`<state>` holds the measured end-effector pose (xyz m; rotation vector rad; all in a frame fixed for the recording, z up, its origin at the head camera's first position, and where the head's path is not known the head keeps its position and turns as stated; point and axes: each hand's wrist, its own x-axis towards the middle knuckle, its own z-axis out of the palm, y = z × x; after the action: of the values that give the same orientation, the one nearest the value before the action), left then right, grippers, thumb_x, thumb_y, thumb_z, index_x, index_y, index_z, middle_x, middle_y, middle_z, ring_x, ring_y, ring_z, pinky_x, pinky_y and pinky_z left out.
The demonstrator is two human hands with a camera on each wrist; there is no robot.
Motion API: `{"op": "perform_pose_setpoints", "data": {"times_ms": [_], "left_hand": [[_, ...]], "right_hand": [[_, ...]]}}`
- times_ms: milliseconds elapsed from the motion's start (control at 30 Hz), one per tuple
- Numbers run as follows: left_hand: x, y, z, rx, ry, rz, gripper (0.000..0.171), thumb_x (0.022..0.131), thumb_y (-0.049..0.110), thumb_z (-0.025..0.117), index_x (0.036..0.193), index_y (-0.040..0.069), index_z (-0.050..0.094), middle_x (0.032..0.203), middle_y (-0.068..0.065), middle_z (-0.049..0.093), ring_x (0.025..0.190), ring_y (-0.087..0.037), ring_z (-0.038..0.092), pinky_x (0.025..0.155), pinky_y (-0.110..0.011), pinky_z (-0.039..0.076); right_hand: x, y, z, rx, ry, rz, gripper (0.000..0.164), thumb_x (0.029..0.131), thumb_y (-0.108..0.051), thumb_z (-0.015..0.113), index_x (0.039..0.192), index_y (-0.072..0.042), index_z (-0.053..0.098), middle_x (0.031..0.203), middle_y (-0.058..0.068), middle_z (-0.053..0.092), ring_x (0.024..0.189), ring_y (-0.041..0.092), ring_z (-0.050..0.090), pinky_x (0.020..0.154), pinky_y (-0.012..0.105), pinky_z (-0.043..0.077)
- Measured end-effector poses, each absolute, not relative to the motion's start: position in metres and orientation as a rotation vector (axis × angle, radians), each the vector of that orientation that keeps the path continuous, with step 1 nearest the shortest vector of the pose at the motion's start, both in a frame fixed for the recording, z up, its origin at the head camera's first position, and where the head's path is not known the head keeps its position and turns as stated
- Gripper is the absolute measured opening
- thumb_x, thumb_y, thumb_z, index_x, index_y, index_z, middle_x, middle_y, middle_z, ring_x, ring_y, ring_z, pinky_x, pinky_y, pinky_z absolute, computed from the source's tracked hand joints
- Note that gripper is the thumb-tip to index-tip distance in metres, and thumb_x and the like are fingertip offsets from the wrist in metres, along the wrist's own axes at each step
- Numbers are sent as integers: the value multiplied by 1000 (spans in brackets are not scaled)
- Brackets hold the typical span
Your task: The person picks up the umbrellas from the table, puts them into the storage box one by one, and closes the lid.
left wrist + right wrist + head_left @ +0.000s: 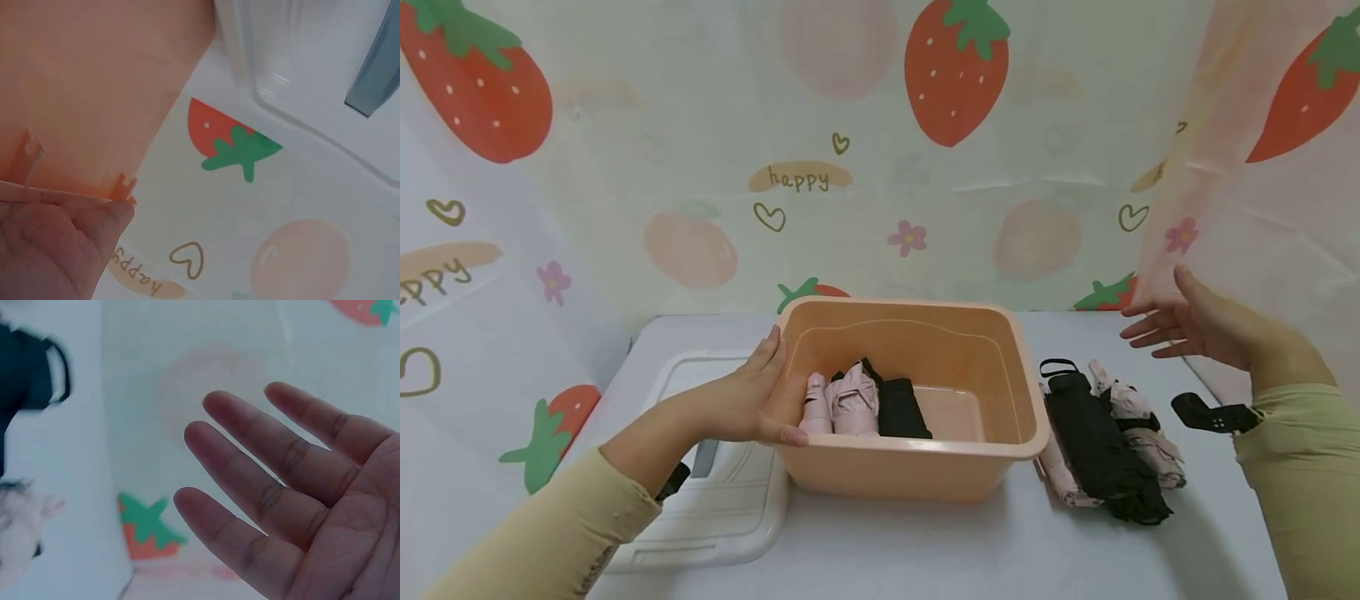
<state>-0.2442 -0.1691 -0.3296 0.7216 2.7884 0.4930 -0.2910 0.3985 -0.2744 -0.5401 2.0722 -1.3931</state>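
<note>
Left hand (pixel 745 404) grips a smooth peach rectangular plastic tub (pixel 895 477) at nine o'clock; right hand (pixel 1208 327), fingers spread, hovers near three; crinkled black fabric roll (pixel 1093 442) at four.

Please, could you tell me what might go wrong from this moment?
The loop of the black bundle might catch on the pale bundle if the right hand lifts it. The bundles inside the box could topple toward its bare right side. If the left hand pulls the rim, the box might slide.
</note>
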Motion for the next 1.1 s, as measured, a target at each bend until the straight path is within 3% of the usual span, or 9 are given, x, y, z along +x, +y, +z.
{"op": "perform_pose_setpoints", "data": {"times_ms": [300, 400, 500, 567, 767, 967, 1100], "left_hand": [[-242, -168, -327, 699, 2780, 522, 134, 61, 70, 67, 143, -4, -9, 149, -21, -16, 138, -37, -3, 106, -51, 22], [-242, -168, -328, 678, 2777, 515, 136, 59, 71, 67, 143, -3, -10, 149, -20, -17, 138, -36, -4, 106, -50, 21], [-242, -169, -329, 661, 2779, 503, 137, 58, 72, 67, 143, -1, -11, 149, -18, -18, 138, -34, -5, 106, -50, 22], [-243, -169, -329, 655, 2781, 497, 137, 57, 73, 66, 144, 0, -12, 150, -17, -18, 138, -34, -6, 106, -49, 22], [-244, -170, -329, 664, 2783, 497, 137, 58, 72, 66, 143, 0, -12, 150, -17, -17, 138, -35, -6, 106, -50, 22], [-242, -168, -327, 651, 2772, 498, 137, 57, 72, 67, 144, 0, -11, 150, -17, -18, 138, -34, -5, 106, -50, 22], [-242, -168, -326, 664, 2771, 496, 136, 58, 72, 67, 144, -1, -10, 150, -18, -18, 138, -34, -6, 107, -49, 21]], "right_hand": [[-279, 433, -328, -318, 2145, -1415, 69, 93, -52, -4, 123, -23, 51, 118, -2, 59, 106, 11, 57, 85, 28, 47], [-275, 437, -346, -177, 2267, -1336, 77, 92, -56, -4, 131, -10, 42, 126, 14, 52, 112, 25, 53, 88, 37, 47], [-273, 440, -363, -74, 2317, -1285, 87, 90, -60, -4, 138, 6, 26, 135, 32, 36, 120, 43, 41, 92, 47, 43], [-271, 442, -375, -43, 2308, -1277, 90, 90, -61, -3, 139, 11, 19, 137, 37, 28, 122, 50, 34, 93, 52, 40], [-270, 442, -402, 50, 2247, -1296, 90, 90, -61, 2, 139, 13, 13, 139, 40, 17, 124, 55, 25, 94, 56, 36], [-272, 438, -420, 192, 2199, -1314, 93, 91, -64, 15, 139, 14, 6, 138, 43, 2, 124, 60, 10, 95, 61, 31], [-273, 438, -426, 260, 2169, -1341, 93, 92, -62, 24, 137, 16, 1, 137, 43, 1, 125, 59, 8, 98, 61, 27]]}}
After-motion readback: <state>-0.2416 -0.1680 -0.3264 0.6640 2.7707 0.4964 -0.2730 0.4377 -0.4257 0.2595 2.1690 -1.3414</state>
